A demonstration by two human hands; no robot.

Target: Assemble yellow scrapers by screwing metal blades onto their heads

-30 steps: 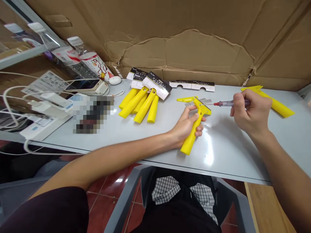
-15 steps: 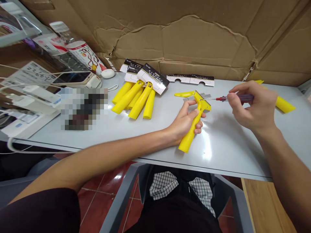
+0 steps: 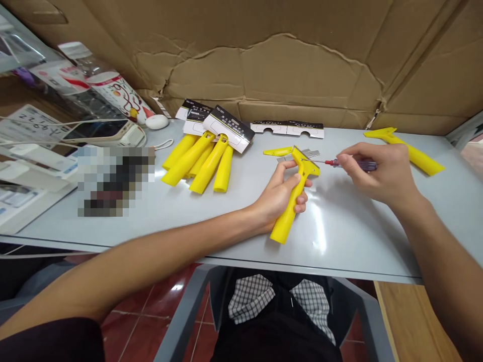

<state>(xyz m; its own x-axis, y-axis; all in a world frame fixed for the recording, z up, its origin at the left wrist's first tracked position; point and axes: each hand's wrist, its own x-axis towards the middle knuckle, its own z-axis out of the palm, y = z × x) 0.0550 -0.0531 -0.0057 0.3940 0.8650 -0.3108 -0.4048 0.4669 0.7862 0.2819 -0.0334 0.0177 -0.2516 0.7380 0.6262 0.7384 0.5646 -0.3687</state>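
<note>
My left hand (image 3: 281, 193) is wrapped round the handle of a yellow scraper (image 3: 289, 213), whose wide head points up and away from me. In my right hand (image 3: 381, 171) is a screwdriver (image 3: 332, 163) with a red and purple handle, its thin shaft reaching left to a screw on the scraper head. Behind that head lie thin metal blades (image 3: 312, 154) and a small yellow piece (image 3: 277, 151). Another yellow scraper (image 3: 415, 153) rests on the table beyond my right hand.
Several yellow handles (image 3: 204, 163) with black-and-white cards (image 3: 230, 128) lie left of centre. Two more cards (image 3: 287, 128) are near the cardboard (image 3: 283, 75) at the back. Bottles (image 3: 113, 88), a phone (image 3: 100, 129), cables and a blurred patch are at the left.
The whole view has shifted slightly, showing more of the scraper at the right. Both hands keep their hold, and the screwdriver tip stays at the scraper head.
</note>
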